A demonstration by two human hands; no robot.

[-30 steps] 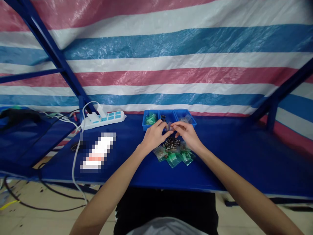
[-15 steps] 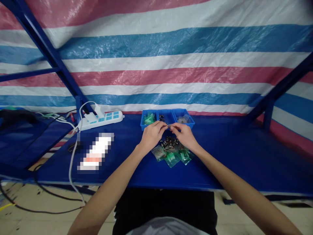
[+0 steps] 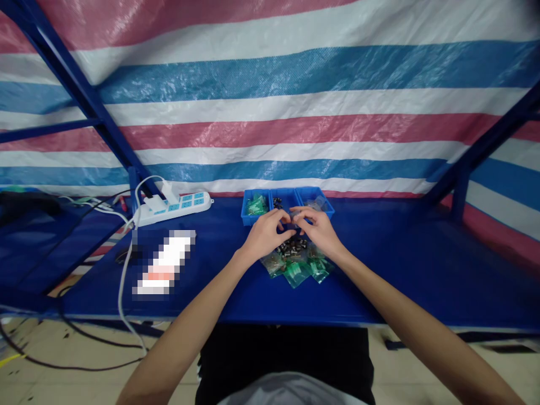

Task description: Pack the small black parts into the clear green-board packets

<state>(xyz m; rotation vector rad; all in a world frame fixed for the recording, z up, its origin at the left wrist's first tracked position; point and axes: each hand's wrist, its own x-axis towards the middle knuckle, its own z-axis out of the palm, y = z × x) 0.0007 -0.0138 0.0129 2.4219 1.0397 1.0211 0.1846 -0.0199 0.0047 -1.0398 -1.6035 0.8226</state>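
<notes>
The fingertips of both hands meet in the middle of the blue tabletop (image 3: 405, 264), curled inward and pinching something too small to make out between them. The left hand (image 3: 265, 233) bends at the knuckles, thumb and forefinger drawn together; the right hand (image 3: 316, 229) mirrors it, fingers bunched toward the same spot. Both forearms reach in from six o'clock, angled toward each other.

Just below the hands, at their six o'clock, lies a heap of small dark metal parts (image 3: 291, 247) on clear and green plastic bags (image 3: 295, 271). At twelve o'clock, just beyond the fingertips, sits a blue plastic three-compartment tray (image 3: 243, 212) holding green bags, dark parts and clear bags. At ten o'clock, well apart, a white power strip (image 3: 185, 203) lies with plugs and cables.
</notes>
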